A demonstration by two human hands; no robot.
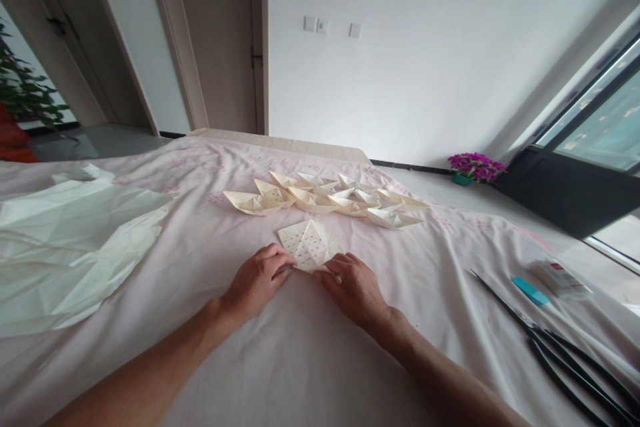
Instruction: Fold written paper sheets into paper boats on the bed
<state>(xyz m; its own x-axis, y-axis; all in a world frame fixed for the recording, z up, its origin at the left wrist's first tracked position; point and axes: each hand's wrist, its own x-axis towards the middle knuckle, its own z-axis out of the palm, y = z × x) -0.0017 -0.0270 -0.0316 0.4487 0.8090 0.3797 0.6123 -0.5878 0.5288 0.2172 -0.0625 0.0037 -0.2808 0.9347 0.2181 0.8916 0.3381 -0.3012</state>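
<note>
A creased, folded sheet of patterned paper [311, 245] lies on the cloth in front of me. My left hand [260, 277] pinches its near left edge between thumb and fingers. On the near right edge, my right hand [354, 285] grips the same paper, fingers bent over it. Part of the near edge is hidden under the fingers. Just beyond the sheet stand several cream folded paper boats [313, 200], grouped close together in rows.
Pale wrinkled sheets [75, 247] spread over the left of the pink cloth [280, 360]. To the right lie black-handled scissors [535, 330], a turquoise object [530, 291] and a small packaged box [560, 278]. Pink flowers [477, 167] stand on the floor beyond.
</note>
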